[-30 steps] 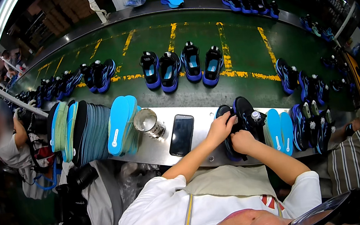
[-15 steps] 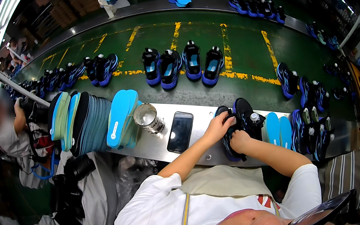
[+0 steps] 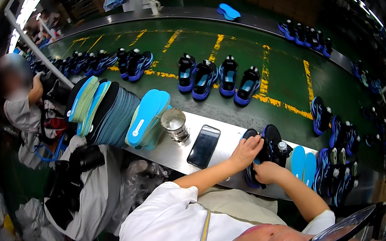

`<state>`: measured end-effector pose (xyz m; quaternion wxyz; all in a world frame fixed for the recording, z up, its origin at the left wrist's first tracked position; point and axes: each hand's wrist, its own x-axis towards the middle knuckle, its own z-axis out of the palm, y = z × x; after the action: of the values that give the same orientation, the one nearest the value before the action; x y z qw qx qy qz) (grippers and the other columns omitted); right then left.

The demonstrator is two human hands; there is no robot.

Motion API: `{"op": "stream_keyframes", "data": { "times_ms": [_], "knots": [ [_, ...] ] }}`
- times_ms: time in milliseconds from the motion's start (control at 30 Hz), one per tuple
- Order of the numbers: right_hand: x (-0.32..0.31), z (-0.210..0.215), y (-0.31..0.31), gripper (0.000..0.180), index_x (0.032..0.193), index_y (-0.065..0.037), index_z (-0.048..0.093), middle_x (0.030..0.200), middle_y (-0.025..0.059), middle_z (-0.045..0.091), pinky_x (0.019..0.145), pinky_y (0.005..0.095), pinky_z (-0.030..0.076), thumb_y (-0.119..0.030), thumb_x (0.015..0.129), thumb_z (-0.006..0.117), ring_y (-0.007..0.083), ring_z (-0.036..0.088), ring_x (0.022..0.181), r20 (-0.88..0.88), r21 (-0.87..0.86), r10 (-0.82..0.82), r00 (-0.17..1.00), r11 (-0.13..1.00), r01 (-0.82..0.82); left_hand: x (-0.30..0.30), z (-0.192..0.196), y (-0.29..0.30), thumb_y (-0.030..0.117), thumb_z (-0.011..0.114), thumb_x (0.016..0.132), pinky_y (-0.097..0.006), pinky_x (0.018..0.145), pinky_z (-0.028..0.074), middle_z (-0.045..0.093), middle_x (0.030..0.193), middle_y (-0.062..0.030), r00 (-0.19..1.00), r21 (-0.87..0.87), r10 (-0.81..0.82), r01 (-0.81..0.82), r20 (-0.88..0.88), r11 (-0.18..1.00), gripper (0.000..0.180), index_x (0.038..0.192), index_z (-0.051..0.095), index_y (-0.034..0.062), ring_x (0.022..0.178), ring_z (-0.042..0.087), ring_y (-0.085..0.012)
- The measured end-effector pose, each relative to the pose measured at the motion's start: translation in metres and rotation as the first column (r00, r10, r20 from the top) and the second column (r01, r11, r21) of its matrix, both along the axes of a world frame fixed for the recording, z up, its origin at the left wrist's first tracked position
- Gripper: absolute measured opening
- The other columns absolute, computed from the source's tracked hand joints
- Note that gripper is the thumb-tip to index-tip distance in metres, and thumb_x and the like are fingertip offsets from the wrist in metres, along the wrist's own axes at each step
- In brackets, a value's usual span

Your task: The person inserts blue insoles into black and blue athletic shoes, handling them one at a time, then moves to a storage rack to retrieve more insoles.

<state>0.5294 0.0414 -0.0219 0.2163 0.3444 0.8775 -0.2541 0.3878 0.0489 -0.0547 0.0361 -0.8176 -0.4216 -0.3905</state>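
The shelf [image 3: 173, 155] looks like brushed metal with a dull sheen. On it, the tin cup [image 3: 174, 124] is shiny metal and the phone [image 3: 203, 146] has a glossy glass face. At 3 o'clock of the phone, the black shoe [image 3: 270, 147] looks matt and textile. The blue insoles [image 3: 146, 117] seem smooth foam.

Black-and-blue sneaker [image 3: 266, 152], light-blue insoles [image 3: 146, 117], black phone [image 3: 203, 146], silvery bench [image 3: 168, 155], green conveyor [image 3: 241, 46] with yellow lines, white shirt [image 3: 178, 229].
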Motion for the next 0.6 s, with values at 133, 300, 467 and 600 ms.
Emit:
{"op": "stream_keyframes", "data": {
  "times_ms": [133,300,467,600],
  "knots": [
    [-0.01,0.012,-0.011,0.076,0.122,0.015,0.018,0.099,0.0312,0.051,0.078,0.0343,0.043,-0.031,0.072,0.051,0.0374,0.054,0.088,-0.165,-0.355,-0.404,0.9,0.875,0.329,0.003,-0.003,0.002,0.007,0.053,0.067,-0.033,0.069,0.04,0.047,0.096,-0.0112,0.999,-0.043,-0.037,0.037,0.019,0.998,0.035,0.101,0.049,-0.002,0.084,0.047,-0.0245],
    [-0.013,0.014,-0.014,0.077,0.125,0.01,0.019,0.107,0.0275,0.049,0.081,0.0305,0.041,-0.029,0.07,0.056,0.0328,0.053,0.094,-0.1,-0.386,-0.518,0.85,0.807,0.446,0.014,-0.003,0.005,0.007,0.049,0.065,-0.032,0.07,0.039,0.045,0.102,-0.0159,0.999,-0.124,0.003,0.003,0.047,0.992,0.032,0.095,0.049,-0.0036,0.088,0.046,-0.0267],
    [0.033,0.029,-0.036,0.047,0.12,0.001,0.04,0.099,0.0109,0.057,0.073,0.0263,0.044,-0.015,0.078,0.055,0.0166,0.055,0.087,-0.581,-0.538,-0.674,0.456,0.739,0.407,0.014,0.008,0.009,0.009,0.049,0.066,-0.033,0.065,0.038,0.048,0.088,-0.0107,0.992,-0.118,0.05,-0.036,0.117,0.992,0.013,0.077,0.05,0.0027,0.079,0.047,-0.0254],
    [0.133,0.016,-0.02,0.022,0.101,0.003,0.052,0.088,0.0074,0.057,0.068,0.0238,0.044,-0.008,0.082,0.051,0.0123,0.054,0.075,-0.692,-0.572,-0.709,-0.135,0.424,0.703,0.016,0.016,0.011,0.011,0.051,0.064,-0.03,0.065,0.036,0.049,0.084,-0.0088,0.998,-0.052,0.048,-0.05,-0.043,0.997,0.01,0.072,0.052,0.0042,0.079,0.047,-0.0224]
  ]
}}
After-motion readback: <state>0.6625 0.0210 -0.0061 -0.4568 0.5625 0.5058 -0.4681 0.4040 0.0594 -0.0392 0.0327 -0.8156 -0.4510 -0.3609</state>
